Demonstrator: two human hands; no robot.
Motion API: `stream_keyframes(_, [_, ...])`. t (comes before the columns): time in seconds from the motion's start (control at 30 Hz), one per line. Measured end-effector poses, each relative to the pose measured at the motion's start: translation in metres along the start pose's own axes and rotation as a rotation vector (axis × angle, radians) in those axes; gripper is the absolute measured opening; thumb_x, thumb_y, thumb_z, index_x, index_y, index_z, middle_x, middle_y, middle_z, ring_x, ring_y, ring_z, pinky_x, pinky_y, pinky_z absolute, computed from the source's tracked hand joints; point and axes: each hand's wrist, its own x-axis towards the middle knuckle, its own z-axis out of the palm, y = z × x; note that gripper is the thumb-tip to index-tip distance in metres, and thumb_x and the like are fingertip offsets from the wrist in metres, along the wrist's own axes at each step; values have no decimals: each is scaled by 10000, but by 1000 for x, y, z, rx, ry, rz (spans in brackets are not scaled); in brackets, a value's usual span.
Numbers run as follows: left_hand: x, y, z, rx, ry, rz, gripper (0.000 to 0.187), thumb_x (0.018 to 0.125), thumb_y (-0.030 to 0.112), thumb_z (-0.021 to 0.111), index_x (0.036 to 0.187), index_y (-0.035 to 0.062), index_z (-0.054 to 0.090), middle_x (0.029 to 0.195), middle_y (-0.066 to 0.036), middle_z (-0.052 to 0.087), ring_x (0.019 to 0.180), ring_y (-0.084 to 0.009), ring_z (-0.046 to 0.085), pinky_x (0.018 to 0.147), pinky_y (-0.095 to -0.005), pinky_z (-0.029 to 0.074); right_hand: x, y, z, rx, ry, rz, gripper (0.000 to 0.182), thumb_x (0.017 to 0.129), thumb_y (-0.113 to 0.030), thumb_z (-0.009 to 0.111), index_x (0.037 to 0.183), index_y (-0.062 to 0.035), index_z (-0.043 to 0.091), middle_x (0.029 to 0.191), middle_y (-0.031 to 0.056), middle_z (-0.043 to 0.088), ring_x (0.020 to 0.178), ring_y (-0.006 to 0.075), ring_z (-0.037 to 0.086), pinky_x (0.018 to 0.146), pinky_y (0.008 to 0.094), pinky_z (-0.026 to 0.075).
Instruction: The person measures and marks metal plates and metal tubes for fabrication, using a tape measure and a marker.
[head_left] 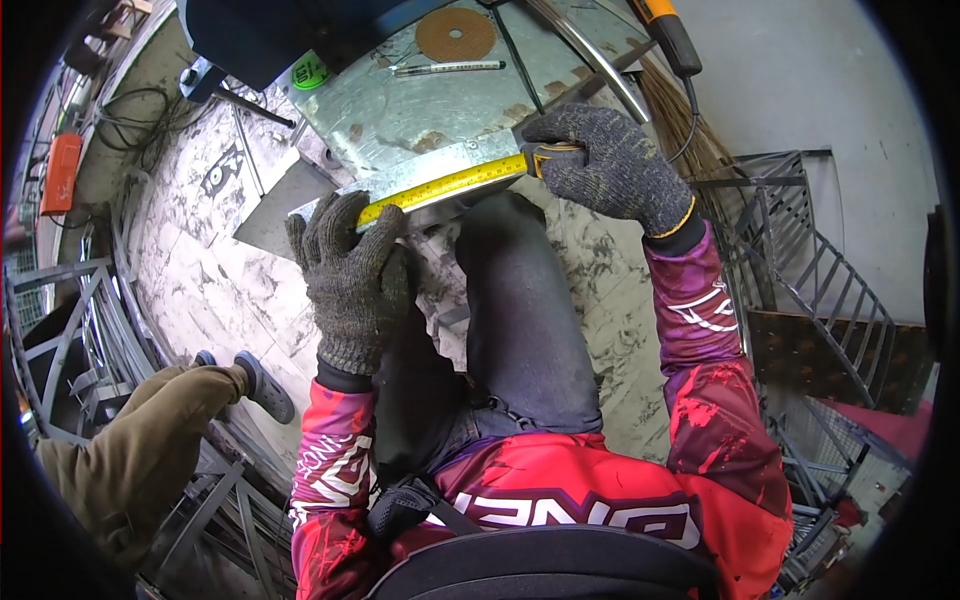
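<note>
My left hand (352,275), in a dark knitted glove, has its fingers bent around the near end of a yellow tape measure blade (440,187). The blade runs up to the right along a flat metal piece (415,172) at the edge of the metal worktable (390,120). At the blade's other end my right hand (612,168), gloved too, is closed on the tape measure case, of which only a dark and yellow part shows between the fingers.
On the worktable lie a brown disc (455,35), a marker (449,68) and a green round label (309,71). An orange and black power tool (672,38) is at the upper right, near a metal rack (810,240). Another person's legs (165,425) are at the lower left.
</note>
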Motion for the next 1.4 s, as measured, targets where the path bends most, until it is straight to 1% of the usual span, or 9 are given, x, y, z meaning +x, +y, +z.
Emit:
stream_keyframes(0.17, [-1, -2, 2, 4, 3, 4, 417, 828, 167, 696, 1241, 149, 745, 1357, -188, 621, 1359, -418, 536, 1225, -645, 241, 1, 0, 0, 7, -10, 18, 378, 901, -199, 754, 1233, -22, 718, 1127, 181, 744, 1021, 285, 738, 918, 404, 598])
stream_keyframes(0.23, [-2, -2, 3, -7, 0, -14, 392, 842, 231, 672, 1218, 163, 761, 1361, -169, 614, 1385, -413, 502, 1227, -661, 220, 0, 1, 1, 0, -7, 25, 379, 903, -208, 762, 1231, -22, 718, 1122, 181, 745, 1017, 283, 739, 913, 404, 598])
stream_keyframes(0.53, [-2, -4, 3, -16, -11, -6, 400, 841, 220, 677, 1228, 161, 756, 1379, -168, 604, 1392, -413, 494, 1234, -660, 205, 1, 1, 1, 13, -16, 33, 387, 904, -225, 768, 1232, -26, 721, 1128, 180, 747, 1015, 290, 740, 907, 414, 594])
stream_keyframes(0.63, [-2, -3, 2, -20, -14, -7, 402, 833, 210, 681, 1225, 160, 755, 1375, -170, 603, 1391, -414, 495, 1233, -663, 207, 1, 2, 1, -31, 2, 4, 392, 896, -228, 769, 1232, -31, 722, 1135, 181, 746, 1017, 301, 740, 908, 414, 592])
stream_keyframes(0.77, [-1, -3, 1, -19, -14, -1, 404, 827, 210, 684, 1222, 161, 755, 1370, -171, 602, 1390, -416, 495, 1229, -667, 211, 1, -2, -2, 6, -15, 32, 394, 890, -227, 768, 1231, -36, 724, 1141, 181, 745, 1022, 309, 740, 910, 417, 592])
stream_keyframes(0.87, [-1, -2, 1, -8, -16, 0, 406, 825, 213, 685, 1223, 164, 755, 1367, -172, 601, 1389, -417, 495, 1225, -671, 216, 1, -3, -2, -36, -8, 17, 395, 887, -223, 768, 1232, -37, 723, 1146, 179, 745, 1027, 306, 739, 915, 413, 591])
stream_keyframes(0.93, [0, -1, 0, 0, 9, 23, 430, 799, 159, 700, 1227, 155, 736, 1345, -182, 613, 1347, -425, 533, 1214, -645, 251, 1, -2, -1, -24, -9, 26, 394, 887, -220, 764, 1234, -36, 721, 1143, 177, 745, 1032, 302, 737, 923, 410, 590])
stream_keyframes(1.4, [0, -1, 0, 19, -3, 26, 436, 814, 200, 693, 1247, 167, 739, 1352, -174, 610, 1368, -426, 521, 1224, -651, 237, 1, -3, -1, 27, -27, 66, 384, 900, -196, 750, 1239, -21, 711, 1146, 179, 738, 1036, 283, 735, 925, 404, 588])
